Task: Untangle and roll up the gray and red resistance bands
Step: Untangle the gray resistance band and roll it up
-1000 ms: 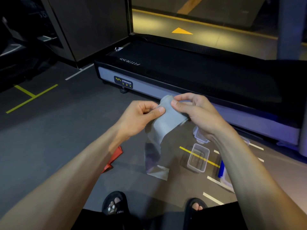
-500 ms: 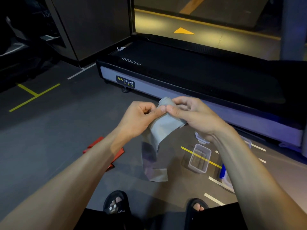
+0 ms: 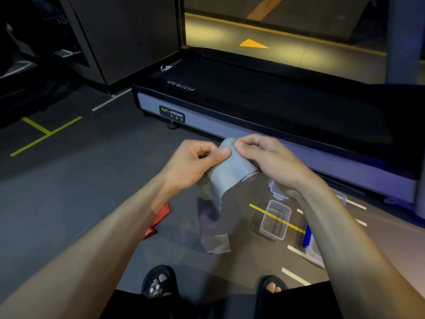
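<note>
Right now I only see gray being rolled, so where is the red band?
In the head view the red band lies on the floor low left of centre, partly hidden behind the left forearm, left of the hanging gray band.

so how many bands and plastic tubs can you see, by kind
gray resistance band: 1, pinched by left hand and right hand
red resistance band: 1, on the floor
clear tub: 1
clear lid: 1
blue-edged tub, mostly hidden: 1
total: 5
</note>
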`<state>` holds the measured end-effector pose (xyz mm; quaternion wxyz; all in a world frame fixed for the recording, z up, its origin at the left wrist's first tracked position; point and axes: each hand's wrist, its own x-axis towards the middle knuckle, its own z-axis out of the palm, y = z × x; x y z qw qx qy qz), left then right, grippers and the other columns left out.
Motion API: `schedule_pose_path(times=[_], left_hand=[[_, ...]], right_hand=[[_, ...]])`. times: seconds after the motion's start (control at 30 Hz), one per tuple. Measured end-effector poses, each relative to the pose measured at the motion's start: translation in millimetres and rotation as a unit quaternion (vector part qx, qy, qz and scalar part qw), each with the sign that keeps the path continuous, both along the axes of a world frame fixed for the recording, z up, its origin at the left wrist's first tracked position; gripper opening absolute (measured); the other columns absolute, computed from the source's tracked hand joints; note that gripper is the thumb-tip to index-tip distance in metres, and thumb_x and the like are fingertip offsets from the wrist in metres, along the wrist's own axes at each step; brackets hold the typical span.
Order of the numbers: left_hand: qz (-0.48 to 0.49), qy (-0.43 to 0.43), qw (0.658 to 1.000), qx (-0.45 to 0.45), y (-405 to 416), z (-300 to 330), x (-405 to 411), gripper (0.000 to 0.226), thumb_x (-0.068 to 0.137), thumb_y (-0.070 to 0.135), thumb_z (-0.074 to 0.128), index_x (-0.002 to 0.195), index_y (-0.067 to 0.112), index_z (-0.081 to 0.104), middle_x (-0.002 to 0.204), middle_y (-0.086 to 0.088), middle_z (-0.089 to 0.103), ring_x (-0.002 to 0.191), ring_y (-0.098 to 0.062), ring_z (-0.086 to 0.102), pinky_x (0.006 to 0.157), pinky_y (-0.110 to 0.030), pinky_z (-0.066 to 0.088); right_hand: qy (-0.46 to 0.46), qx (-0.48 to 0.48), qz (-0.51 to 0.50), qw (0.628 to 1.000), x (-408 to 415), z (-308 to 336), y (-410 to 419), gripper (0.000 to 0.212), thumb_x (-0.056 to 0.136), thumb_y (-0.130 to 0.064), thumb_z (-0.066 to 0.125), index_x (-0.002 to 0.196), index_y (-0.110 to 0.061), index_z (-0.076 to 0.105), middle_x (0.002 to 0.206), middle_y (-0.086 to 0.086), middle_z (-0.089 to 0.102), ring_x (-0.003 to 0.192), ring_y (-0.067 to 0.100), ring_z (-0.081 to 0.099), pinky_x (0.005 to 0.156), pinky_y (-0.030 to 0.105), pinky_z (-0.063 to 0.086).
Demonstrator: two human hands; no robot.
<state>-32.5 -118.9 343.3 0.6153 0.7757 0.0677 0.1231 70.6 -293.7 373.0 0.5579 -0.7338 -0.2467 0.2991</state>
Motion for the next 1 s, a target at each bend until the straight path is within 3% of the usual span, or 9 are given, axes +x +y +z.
schedule_pose_path(times=[0.1, 0.2, 0.3, 0.4, 0.57, 0.73, 0.83, 0.9, 1.0], left_hand=[[0.011, -0.012, 1.0, 0.013, 0, -1, 0, 0.057, 0.086, 0.048, 0.069, 0.072, -0.007, 0.062, 0.062, -0.007, 0.052, 0.058, -0.012, 0.041, 0.052, -0.025, 0.03], [0.022, -0.011, 0.999, 0.034, -1, -1, 0, 0.068, 0.084, 0.05, 0.07, 0.067, -0.013, 0.052, 0.058, -0.009, 0.041, 0.054, -0.013, 0.032, 0.048, -0.025, 0.023], [0.027, 0.001, 0.999, 0.017, -4, -1, 1, 0.062, 0.086, 0.051, 0.067, 0.06, -0.001, 0.047, 0.055, -0.001, 0.036, 0.051, -0.011, 0.029, 0.047, -0.024, 0.021], [0.0, 0.0, 1.0, -0.019, -2, -2, 2, 0.06, 0.094, 0.05, 0.067, 0.07, -0.004, 0.055, 0.065, -0.003, 0.047, 0.062, -0.016, 0.039, 0.055, -0.031, 0.029], [-0.003, 0.01, 0.999, -0.035, 3, 1, -1, 0.065, 0.087, 0.057, 0.066, 0.088, -0.008, 0.065, 0.078, -0.01, 0.061, 0.073, -0.02, 0.052, 0.07, -0.041, 0.039], [0.007, -0.007, 0.999, -0.032, 3, 0, 1, 0.062, 0.08, 0.061, 0.069, 0.078, -0.001, 0.064, 0.073, -0.008, 0.059, 0.069, -0.019, 0.049, 0.062, -0.037, 0.038], [-0.002, -0.011, 1.0, -0.019, 0, 0, 1, 0.056, 0.088, 0.054, 0.072, 0.069, 0.002, 0.059, 0.065, -0.003, 0.055, 0.06, -0.014, 0.048, 0.051, -0.026, 0.037], [-0.006, -0.014, 1.0, -0.019, 0, -1, 1, 0.051, 0.093, 0.047, 0.069, 0.07, 0.002, 0.06, 0.064, 0.002, 0.054, 0.06, -0.01, 0.046, 0.052, -0.023, 0.035], [-0.027, -0.011, 0.999, -0.035, 3, -2, 1, 0.048, 0.097, 0.043, 0.067, 0.082, -0.003, 0.065, 0.074, -0.006, 0.061, 0.069, -0.018, 0.052, 0.063, -0.034, 0.041]], right_hand=[[-0.035, -0.036, 0.042, 0.998, -3, 1, -2, 0.033, 0.094, -0.049, 0.07, 0.112, -0.022, 0.07, 0.103, -0.002, 0.079, 0.099, 0.013, 0.073, 0.097, 0.038, 0.054], [-0.031, -0.027, 0.076, 0.996, -4, 2, -4, 0.035, 0.089, -0.031, 0.078, 0.119, -0.017, 0.067, 0.106, 0.001, 0.079, 0.106, 0.016, 0.074, 0.095, 0.029, 0.054], [-0.017, 0.01, 0.056, 0.998, -1, 0, -4, 0.031, 0.089, -0.022, 0.078, 0.118, -0.016, 0.07, 0.11, 0.003, 0.078, 0.108, 0.016, 0.073, 0.09, 0.024, 0.055], [-0.001, 0.047, 0.02, 0.999, 0, 0, -2, 0.036, 0.086, -0.026, 0.08, 0.119, -0.014, 0.073, 0.115, 0.005, 0.077, 0.112, 0.02, 0.071, 0.093, 0.03, 0.054], [0.056, 0.111, -0.011, 0.992, 3, 0, -2, 0.045, 0.08, -0.026, 0.082, 0.122, -0.018, 0.072, 0.122, 0.016, 0.072, 0.117, 0.027, 0.069, 0.108, 0.046, 0.05], [0.056, 0.115, 0.021, 0.992, -9, 2, 3, 0.032, 0.092, -0.022, 0.073, 0.124, -0.018, 0.067, 0.114, 0.008, 0.077, 0.106, 0.021, 0.072, 0.1, 0.039, 0.053], [0.034, 0.102, 0.024, 0.994, -13, 1, 5, 0.052, 0.078, -0.031, 0.078, 0.125, -0.014, 0.065, 0.113, 0.009, 0.077, 0.101, 0.02, 0.074, 0.087, 0.031, 0.057], [0.028, 0.099, 0.013, 0.995, -11, 3, 4, 0.057, 0.075, -0.031, 0.08, 0.126, -0.012, 0.063, 0.113, 0.011, 0.076, 0.097, 0.02, 0.074, 0.083, 0.029, 0.057], [0.025, 0.098, -0.002, 0.995, -8, 5, 2, 0.054, 0.075, -0.028, 0.08, 0.124, -0.013, 0.062, 0.113, 0.013, 0.076, 0.093, 0.019, 0.073, 0.078, 0.027, 0.057]])
